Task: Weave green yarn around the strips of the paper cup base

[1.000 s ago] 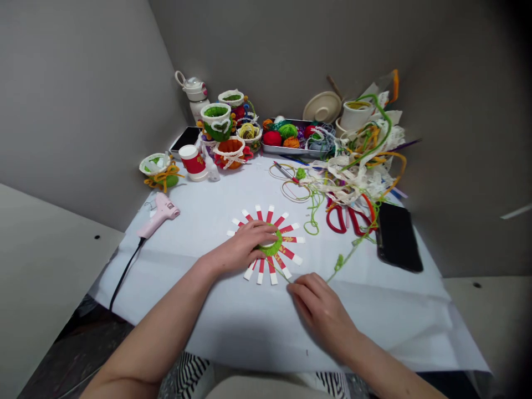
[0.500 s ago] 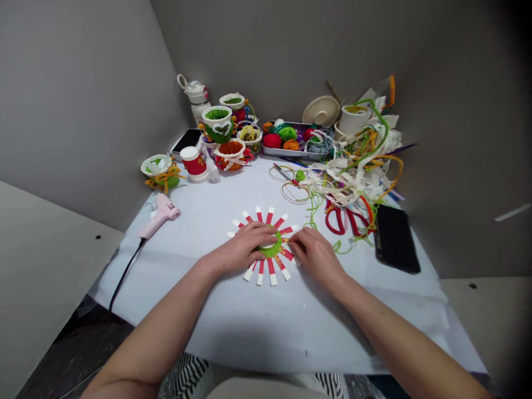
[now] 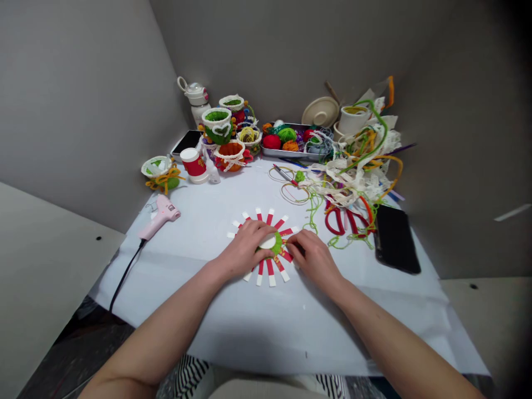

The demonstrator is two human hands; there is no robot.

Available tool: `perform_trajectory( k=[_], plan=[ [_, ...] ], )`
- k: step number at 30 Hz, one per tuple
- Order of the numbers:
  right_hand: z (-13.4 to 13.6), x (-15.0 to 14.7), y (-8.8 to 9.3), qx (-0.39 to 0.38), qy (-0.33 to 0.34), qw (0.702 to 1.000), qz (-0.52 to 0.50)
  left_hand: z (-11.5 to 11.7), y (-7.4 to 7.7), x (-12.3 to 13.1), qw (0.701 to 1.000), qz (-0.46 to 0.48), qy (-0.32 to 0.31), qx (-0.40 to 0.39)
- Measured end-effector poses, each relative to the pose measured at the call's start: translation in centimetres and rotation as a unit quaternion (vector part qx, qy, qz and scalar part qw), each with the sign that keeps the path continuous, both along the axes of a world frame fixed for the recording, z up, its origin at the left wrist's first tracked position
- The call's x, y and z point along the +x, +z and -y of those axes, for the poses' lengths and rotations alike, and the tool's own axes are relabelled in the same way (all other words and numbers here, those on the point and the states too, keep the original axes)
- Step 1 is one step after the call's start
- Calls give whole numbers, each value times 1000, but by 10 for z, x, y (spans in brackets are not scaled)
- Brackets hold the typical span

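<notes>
A paper cup cut into splayed red-and-white strips lies flat on the white table cover, its round base ringed with green yarn. My left hand lies across the left of the base, fingers curled down on it. My right hand is at the base's right side, fingertips pinched together at the green yarn between the strips. What the pinch holds is too small to see clearly.
A pink glue gun with a black cord lies at left. Red scissors, a black phone and a tangle of lace and yarn sit at right. Decorated cups, a red cup and a yarn tray stand behind.
My right hand came up from the near table edge to the right side of the cup base and closed in on the green yarn. My left hand shifted slightly on the base.
</notes>
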State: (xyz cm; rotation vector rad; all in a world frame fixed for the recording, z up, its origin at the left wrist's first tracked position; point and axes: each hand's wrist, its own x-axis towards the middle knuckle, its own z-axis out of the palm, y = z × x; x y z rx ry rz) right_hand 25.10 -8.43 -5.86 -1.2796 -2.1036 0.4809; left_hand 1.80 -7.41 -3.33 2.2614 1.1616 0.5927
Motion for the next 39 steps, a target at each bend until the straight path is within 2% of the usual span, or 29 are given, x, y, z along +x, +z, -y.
perform_trajectory(
  k=[5, 9, 16, 21, 24, 27, 33, 39],
  plan=[
    [17, 6, 8, 16, 69, 997, -29, -3, 12, -11, 998, -15, -64, 5],
    [39, 11, 9, 40, 85, 996, -14, -3, 10, -14, 995, -34, -90, -30],
    [74, 15, 4, 63, 83, 994, 20, 1, 8, -7, 997, -39, -63, -36],
    [87, 22, 2, 37, 74, 996, 34, 1, 6, -4, 997, -35, -59, -41],
    [79, 27, 4, 19, 19, 999, 44, 0, 3, -5, 997, -31, -61, -43],
    [57, 27, 8, 11, -15, 998, 60, 0, 3, -6, 996, -31, -60, -50],
    [8, 14, 9, -28, -20, 998, 53, 1, 10, -4, 996, -36, -62, -53],
    [-1, 6, 2, -11, -35, 999, 21, 0, 8, -5, 996, -34, -75, -45]
  ],
)
